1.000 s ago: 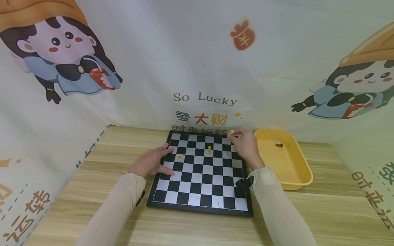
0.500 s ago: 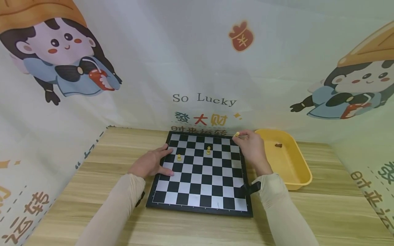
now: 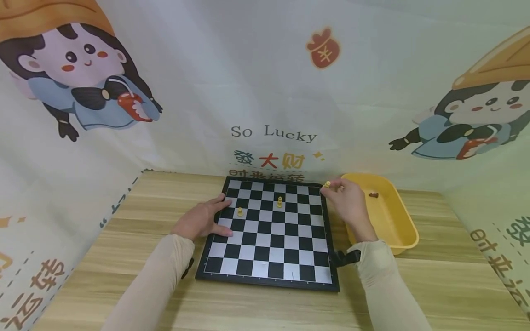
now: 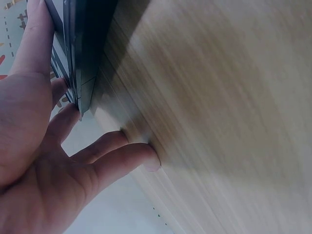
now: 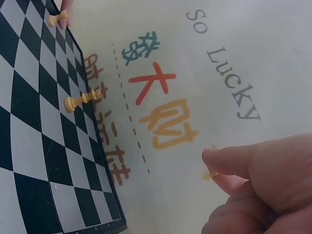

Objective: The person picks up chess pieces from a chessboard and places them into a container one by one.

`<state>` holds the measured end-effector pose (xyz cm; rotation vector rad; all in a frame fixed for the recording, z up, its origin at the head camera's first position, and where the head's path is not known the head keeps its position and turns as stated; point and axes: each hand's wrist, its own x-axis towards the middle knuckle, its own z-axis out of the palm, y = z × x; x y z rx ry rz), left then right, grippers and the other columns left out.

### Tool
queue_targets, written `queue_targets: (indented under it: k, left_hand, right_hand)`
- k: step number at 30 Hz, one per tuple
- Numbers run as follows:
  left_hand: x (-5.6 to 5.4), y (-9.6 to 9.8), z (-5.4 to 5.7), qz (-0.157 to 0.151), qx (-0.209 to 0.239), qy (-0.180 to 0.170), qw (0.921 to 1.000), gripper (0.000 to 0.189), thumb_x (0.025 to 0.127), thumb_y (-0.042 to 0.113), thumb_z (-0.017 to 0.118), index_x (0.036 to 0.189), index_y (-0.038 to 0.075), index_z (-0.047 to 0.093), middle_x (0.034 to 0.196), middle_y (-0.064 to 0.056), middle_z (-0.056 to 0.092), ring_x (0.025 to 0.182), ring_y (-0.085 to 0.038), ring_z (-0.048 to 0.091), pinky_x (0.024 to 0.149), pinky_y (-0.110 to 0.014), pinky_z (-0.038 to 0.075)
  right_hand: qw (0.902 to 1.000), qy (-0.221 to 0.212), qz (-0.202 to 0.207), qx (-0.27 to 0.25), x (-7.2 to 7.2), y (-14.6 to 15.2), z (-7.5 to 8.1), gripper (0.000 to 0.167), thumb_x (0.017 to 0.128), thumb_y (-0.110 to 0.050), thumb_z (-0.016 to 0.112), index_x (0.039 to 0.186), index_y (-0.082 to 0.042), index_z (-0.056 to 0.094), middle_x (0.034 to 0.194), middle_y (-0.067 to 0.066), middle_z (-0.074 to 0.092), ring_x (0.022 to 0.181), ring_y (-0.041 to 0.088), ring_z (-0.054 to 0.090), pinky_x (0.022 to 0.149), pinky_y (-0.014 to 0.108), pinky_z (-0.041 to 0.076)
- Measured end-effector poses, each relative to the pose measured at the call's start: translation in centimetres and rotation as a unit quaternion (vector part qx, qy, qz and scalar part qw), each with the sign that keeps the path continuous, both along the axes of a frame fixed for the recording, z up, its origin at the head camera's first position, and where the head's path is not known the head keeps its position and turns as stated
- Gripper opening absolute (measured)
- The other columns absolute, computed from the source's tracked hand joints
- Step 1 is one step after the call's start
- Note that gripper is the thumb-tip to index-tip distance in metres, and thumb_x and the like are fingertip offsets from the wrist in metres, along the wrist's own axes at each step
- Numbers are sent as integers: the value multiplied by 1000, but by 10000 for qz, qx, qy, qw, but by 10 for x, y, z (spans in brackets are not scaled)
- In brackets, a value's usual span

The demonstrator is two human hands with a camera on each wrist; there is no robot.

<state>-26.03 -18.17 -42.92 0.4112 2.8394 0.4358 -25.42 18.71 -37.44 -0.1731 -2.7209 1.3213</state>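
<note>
My left hand (image 3: pixel 201 219) rests spread at the left side of the black-and-white chessboard (image 3: pixel 265 241). Its thumb and a fingertip lie on the board, while other fingers (image 4: pixel 127 158) touch the wooden table in the left wrist view. Between thumb and fingers my right hand (image 3: pixel 347 202) pinches a small yellow chess piece (image 3: pixel 327 184), raised by the board's far right corner. That piece is mostly covered by the thumb (image 5: pixel 229 160) in the right wrist view. A yellow pawn (image 3: pixel 240 212) stands near the left hand. Farther in stands a taller yellow chess piece (image 5: pixel 82 100).
A yellow plastic tub (image 3: pixel 397 230) sits right of the board, partly behind the right hand and wrist. Inside it lies a dark brown chess piece (image 3: pixel 374 195). A printed curtain (image 3: pixel 273 92) hangs along the back of the wooden table (image 3: pixel 124 220).
My right hand has moved right with the pinched chess piece, from over the board's far edge to its right corner beside the tub. The left hand has stayed in place.
</note>
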Motion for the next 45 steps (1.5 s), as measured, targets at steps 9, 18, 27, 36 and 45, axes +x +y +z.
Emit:
queue_targets:
  k: [9, 18, 27, 36, 45]
  left_hand:
    - [0, 0, 1, -7, -13, 10, 10000, 103, 75, 56, 82, 159, 19, 37, 171, -12, 22, 153, -44, 31, 122, -55, 37]
    - [1, -1, 2, -44, 16, 16, 10000, 102, 76, 56, 81, 160, 19, 36, 171, -13, 21, 152, -45, 31, 122, -55, 37]
    - [0, -1, 2, -65, 43, 4, 10000, 101, 76, 55, 81, 160, 19, 36, 171, -13, 21, 152, -46, 30, 122, -57, 36]
    - [1, -2, 1, -114, 41, 78, 9999, 100, 77, 54, 81, 159, 18, 37, 170, -14, 22, 152, -45, 32, 121, -56, 37]
    - [0, -1, 0, -73, 35, 98, 9999, 101, 76, 56, 81, 159, 19, 37, 171, -13, 22, 152, -44, 31, 122, -55, 36]
  right_hand:
    - [9998, -49, -35, 175, 7, 12, 4, 38, 96, -32, 69, 118, -1, 68, 86, 7, 60, 59, 15, 42, 49, 22, 34]
    - [9998, -55, -181, 83, 13, 23, 11, 43, 95, -33, 71, 124, -1, 67, 60, -6, 38, 50, 12, 38, 44, 23, 33]
    - [9997, -31, -219, 100, 15, 36, 11, 43, 96, -32, 68, 125, -1, 67, 56, -8, 35, 45, 9, 34, 42, 23, 30]
    - [9991, 88, -392, 96, 19, 49, 12, 44, 97, -29, 69, 127, 2, 65, 53, -9, 34, 45, 9, 34, 42, 23, 29]
    - [9988, 50, -454, -173, 22, 66, 9, 48, 98, -30, 67, 133, 2, 61, 53, -10, 40, 44, 8, 34, 42, 24, 31]
